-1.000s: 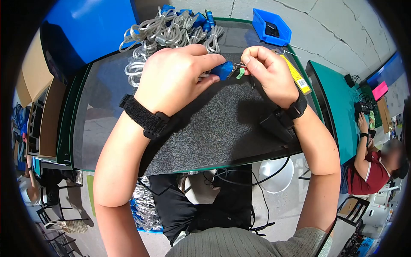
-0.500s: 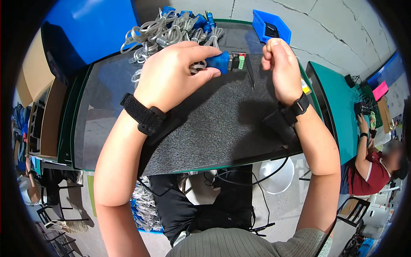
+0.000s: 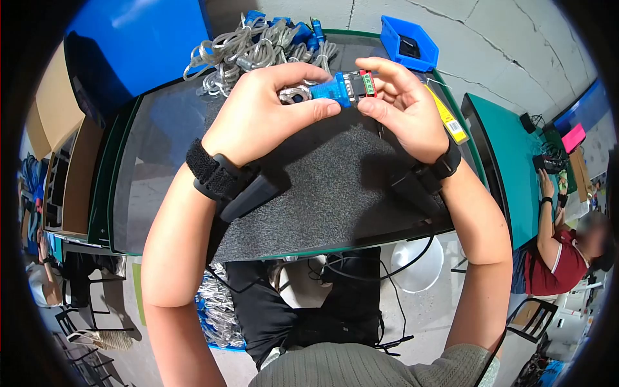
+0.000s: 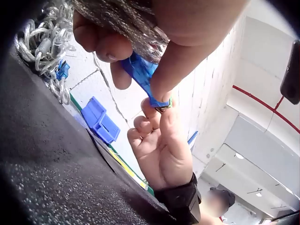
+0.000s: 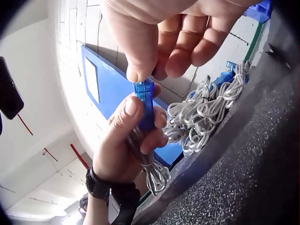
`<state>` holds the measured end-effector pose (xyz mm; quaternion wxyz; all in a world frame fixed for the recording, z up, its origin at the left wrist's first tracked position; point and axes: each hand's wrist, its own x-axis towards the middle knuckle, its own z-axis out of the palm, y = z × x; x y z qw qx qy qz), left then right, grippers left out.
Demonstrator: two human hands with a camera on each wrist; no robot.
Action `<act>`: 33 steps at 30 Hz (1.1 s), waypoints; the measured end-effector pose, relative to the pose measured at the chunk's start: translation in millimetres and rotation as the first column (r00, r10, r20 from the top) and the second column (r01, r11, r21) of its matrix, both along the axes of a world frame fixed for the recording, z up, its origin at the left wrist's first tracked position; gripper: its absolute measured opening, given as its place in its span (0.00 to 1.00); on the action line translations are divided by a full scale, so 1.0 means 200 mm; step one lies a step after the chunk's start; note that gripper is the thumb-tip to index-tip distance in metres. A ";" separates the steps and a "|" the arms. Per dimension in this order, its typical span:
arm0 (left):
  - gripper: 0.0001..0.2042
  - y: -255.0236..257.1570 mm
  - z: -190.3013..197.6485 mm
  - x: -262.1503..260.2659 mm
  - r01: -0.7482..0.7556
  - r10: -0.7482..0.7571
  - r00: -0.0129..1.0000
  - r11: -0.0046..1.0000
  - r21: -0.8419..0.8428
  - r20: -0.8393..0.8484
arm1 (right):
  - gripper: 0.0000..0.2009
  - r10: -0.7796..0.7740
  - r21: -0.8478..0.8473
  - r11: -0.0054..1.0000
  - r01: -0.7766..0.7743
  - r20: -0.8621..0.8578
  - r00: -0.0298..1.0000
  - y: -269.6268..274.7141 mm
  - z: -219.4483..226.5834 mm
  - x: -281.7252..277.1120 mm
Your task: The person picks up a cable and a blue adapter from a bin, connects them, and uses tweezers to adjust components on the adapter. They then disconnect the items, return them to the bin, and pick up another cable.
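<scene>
My left hand (image 3: 255,113) grips a blue cable connector (image 3: 327,93), with its bundled clear-grey cable (image 3: 294,95) tucked in the palm. On the connector's right end sits a small black adapter with a green terminal block (image 3: 368,84) and a red edge. My right hand (image 3: 412,116) pinches that end between thumb and index finger, its other fingers loosely bent behind. In the left wrist view the fingertips of the right hand (image 4: 161,145) meet the tip of the connector. The right wrist view shows its thumb pressed on the connector's top end, hiding the terminal block.
A pile of coiled cables (image 3: 258,48) with blue connectors lies at the table's back. Behind it to the right stands a blue bin (image 3: 412,45) holding dark items. A yellow package (image 3: 448,113) lies right of the textured black mat (image 3: 303,187). Another person (image 3: 564,251) sits far right.
My right hand pulled away up and right from the connector, then came back and took its end. The connector has turned in my left hand, bringing the green terminal block into plainer view.
</scene>
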<state>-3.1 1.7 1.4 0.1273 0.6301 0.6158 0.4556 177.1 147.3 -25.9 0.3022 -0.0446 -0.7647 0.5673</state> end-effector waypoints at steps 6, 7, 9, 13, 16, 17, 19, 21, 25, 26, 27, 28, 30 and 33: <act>0.20 -0.01 0.01 -0.02 0.042 -0.042 0.999 0.999 -0.016 -0.017 | 0.21 0.022 0.081 0.996 -0.022 0.001 1.000 0.01 -0.02 0.00; 0.20 -0.01 0.01 -0.02 0.050 -0.050 0.998 0.999 -0.012 -0.037 | 0.20 0.022 0.118 0.993 -0.025 0.021 1.000 0.01 -0.01 0.00; 0.20 -0.02 0.02 -0.01 0.054 -0.054 0.999 0.998 -0.044 0.005 | 0.20 0.021 0.109 0.994 -0.023 0.017 1.000 0.00 -0.02 0.00; 0.19 -0.02 0.02 -0.01 0.077 -0.075 0.996 0.995 -0.064 0.043 | 0.20 0.027 0.091 0.995 -0.025 -0.012 1.000 0.00 -0.03 -0.01; 0.19 -0.02 0.03 -0.01 0.072 -0.067 0.997 0.992 -0.108 0.045 | 0.21 0.023 0.035 0.999 -0.023 -0.004 1.000 -0.02 -0.01 0.00; 0.19 -0.02 0.02 -0.01 0.071 -0.066 0.997 0.992 -0.108 0.046 | 0.21 0.024 0.035 0.999 -0.024 -0.004 1.000 -0.02 -0.02 -0.01; 0.19 -0.01 0.01 -0.02 0.078 -0.077 0.997 0.993 -0.084 0.022 | 0.21 0.022 0.050 0.998 -0.022 -0.002 1.000 -0.01 -0.03 -0.01; 0.19 -0.01 0.02 -0.02 0.076 -0.075 0.997 0.993 -0.086 0.010 | 0.20 0.038 0.075 0.996 -0.039 0.017 0.999 -0.01 -0.02 0.00; 0.19 -0.02 0.02 -0.02 0.079 -0.079 0.997 0.991 -0.108 0.001 | 0.18 0.054 0.125 0.990 -0.058 0.032 0.998 0.00 -0.03 0.00; 0.19 -0.02 0.02 -0.02 0.079 -0.079 0.997 0.991 -0.108 0.001 | 0.18 0.055 0.126 0.990 -0.058 0.032 0.998 0.01 -0.03 0.00; 0.19 -0.02 0.02 -0.02 0.085 -0.085 0.996 0.991 -0.105 0.003 | 0.18 0.060 0.117 0.991 -0.063 0.029 0.998 0.01 -0.03 0.00; 0.19 -0.02 0.02 -0.02 0.091 -0.091 0.996 0.991 -0.102 0.005 | 0.18 0.065 0.109 0.992 -0.068 0.025 0.998 0.01 -0.04 0.00; 0.19 -0.02 0.01 -0.03 0.100 -0.101 0.995 0.990 -0.098 -0.002 | 0.19 0.074 0.087 0.993 -0.076 0.023 0.997 0.01 -0.04 -0.01; 0.19 -0.01 0.01 -0.03 0.109 -0.111 0.994 0.990 -0.089 -0.015 | 0.19 0.086 0.054 0.995 -0.087 0.014 0.996 0.01 -0.05 -0.01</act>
